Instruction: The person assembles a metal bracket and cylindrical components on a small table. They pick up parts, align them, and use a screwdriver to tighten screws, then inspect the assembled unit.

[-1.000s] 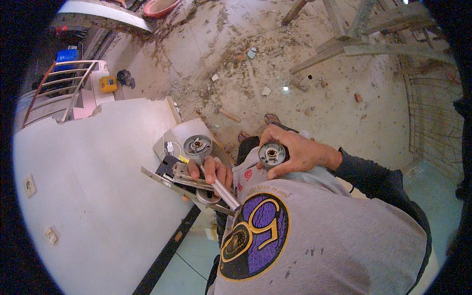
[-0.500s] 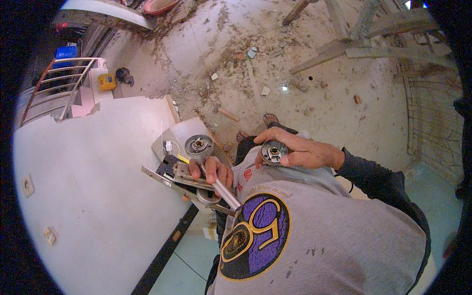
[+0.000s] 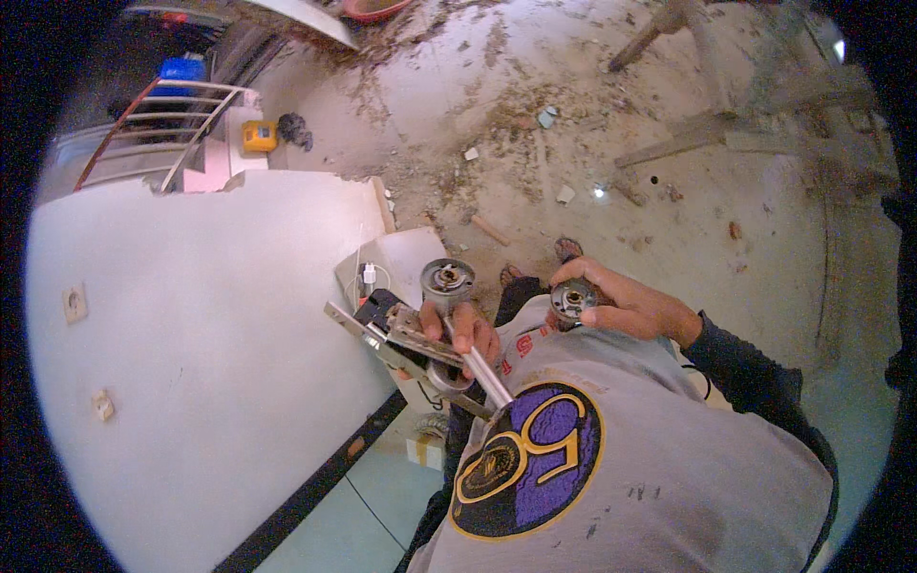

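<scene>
My left hand (image 3: 476,328) is closed around a silver lever door handle (image 3: 489,380). Its round rose (image 3: 447,277) stands up past the fingers, with the hollow back and central socket showing. That same hand also grips a mortise door lock (image 3: 413,336), a metal case with a long faceplate and a black part on top. In my right hand (image 3: 632,304), held in front of my shirt, is a second door handle's round rose (image 3: 572,299), its hollow back facing up. Fingers and thumb hold its rim; any lever on it is hidden.
A white wall (image 3: 220,315) with sockets runs along the left, its top edge broken. Behind the left hand is a pale ledge (image 3: 406,256) with a white plug (image 3: 369,274). Rubble litters the floor, and wooden trestle legs (image 3: 683,145) stand at the far right.
The whole view has swung, so the scene sits further right in the picture. Both hands keep the same hold on their parts and stay about as far apart.
</scene>
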Demonstrator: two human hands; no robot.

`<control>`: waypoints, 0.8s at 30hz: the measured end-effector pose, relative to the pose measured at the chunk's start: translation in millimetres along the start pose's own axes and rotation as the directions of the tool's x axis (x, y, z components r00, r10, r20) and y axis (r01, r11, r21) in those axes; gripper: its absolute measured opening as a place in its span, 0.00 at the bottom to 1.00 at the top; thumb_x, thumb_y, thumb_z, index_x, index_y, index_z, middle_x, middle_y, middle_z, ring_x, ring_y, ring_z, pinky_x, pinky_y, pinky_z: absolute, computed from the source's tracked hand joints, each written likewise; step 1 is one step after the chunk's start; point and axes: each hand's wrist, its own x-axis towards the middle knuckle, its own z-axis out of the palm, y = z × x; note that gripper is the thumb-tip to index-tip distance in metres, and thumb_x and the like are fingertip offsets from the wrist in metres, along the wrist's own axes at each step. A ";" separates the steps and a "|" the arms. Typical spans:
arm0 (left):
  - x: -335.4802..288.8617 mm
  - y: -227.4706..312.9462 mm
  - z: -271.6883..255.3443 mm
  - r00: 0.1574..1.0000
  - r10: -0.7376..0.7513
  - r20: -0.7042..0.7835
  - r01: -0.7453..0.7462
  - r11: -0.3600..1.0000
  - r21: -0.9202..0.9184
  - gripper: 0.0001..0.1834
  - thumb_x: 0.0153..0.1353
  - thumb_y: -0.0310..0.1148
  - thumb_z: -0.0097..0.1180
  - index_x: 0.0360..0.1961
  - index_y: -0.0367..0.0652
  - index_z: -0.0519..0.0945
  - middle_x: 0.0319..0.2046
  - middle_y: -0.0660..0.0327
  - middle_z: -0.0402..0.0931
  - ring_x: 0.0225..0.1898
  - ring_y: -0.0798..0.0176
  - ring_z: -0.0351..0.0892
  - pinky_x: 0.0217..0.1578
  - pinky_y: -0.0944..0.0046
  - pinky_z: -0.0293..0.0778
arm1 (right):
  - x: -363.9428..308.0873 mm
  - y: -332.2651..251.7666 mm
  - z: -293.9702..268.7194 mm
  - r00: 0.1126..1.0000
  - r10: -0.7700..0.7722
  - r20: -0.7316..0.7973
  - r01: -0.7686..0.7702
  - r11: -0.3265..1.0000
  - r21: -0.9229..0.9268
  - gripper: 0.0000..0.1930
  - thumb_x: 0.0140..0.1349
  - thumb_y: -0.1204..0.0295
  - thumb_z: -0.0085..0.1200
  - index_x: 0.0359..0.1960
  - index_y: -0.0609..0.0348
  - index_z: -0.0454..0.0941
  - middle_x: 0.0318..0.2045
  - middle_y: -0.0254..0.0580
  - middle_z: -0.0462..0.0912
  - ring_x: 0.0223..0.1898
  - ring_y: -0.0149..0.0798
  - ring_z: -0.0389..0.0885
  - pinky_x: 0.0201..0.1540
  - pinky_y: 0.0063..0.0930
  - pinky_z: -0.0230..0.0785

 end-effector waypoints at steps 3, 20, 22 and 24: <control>-4.3 -7.6 15.6 0.979 0.115 -0.166 -0.099 0.990 0.102 0.23 0.66 0.44 0.60 0.57 0.49 0.70 0.51 0.50 0.72 0.41 0.47 0.78 0.39 0.46 0.79 | 0.9 0.4 0.1 1.000 0.030 0.001 -0.030 0.997 -0.072 0.31 0.67 0.52 0.53 0.64 0.60 0.63 0.61 0.50 0.69 0.64 0.45 0.67 0.67 0.38 0.59; -19.5 -51.4 8.5 0.874 0.449 -0.187 -0.422 0.891 0.167 0.42 0.58 0.56 0.66 0.61 0.36 0.65 0.53 0.34 0.66 0.32 0.48 0.84 0.27 0.56 0.83 | 2.5 19.4 -1.1 0.967 0.250 -0.056 -0.236 0.952 0.194 0.35 0.66 0.51 0.55 0.66 0.61 0.60 0.46 0.53 0.80 0.51 0.47 0.80 0.57 0.41 0.71; -21.4 -49.6 10.6 0.878 0.442 -0.185 -0.411 0.893 0.182 0.41 0.59 0.55 0.66 0.61 0.37 0.66 0.53 0.35 0.66 0.32 0.49 0.84 0.28 0.55 0.82 | 3.3 8.8 1.7 0.957 0.289 -0.023 -0.272 0.925 0.265 0.36 0.66 0.50 0.55 0.67 0.61 0.61 0.46 0.53 0.80 0.51 0.47 0.80 0.57 0.41 0.72; -21.0 -46.4 5.2 0.894 0.419 -0.158 -0.386 0.900 0.204 0.40 0.61 0.55 0.64 0.62 0.37 0.65 0.54 0.34 0.66 0.32 0.51 0.83 0.27 0.56 0.82 | 5.2 2.6 2.9 0.944 0.331 -0.012 -0.314 0.905 0.288 0.38 0.65 0.49 0.56 0.68 0.61 0.61 0.46 0.52 0.80 0.50 0.45 0.81 0.56 0.41 0.73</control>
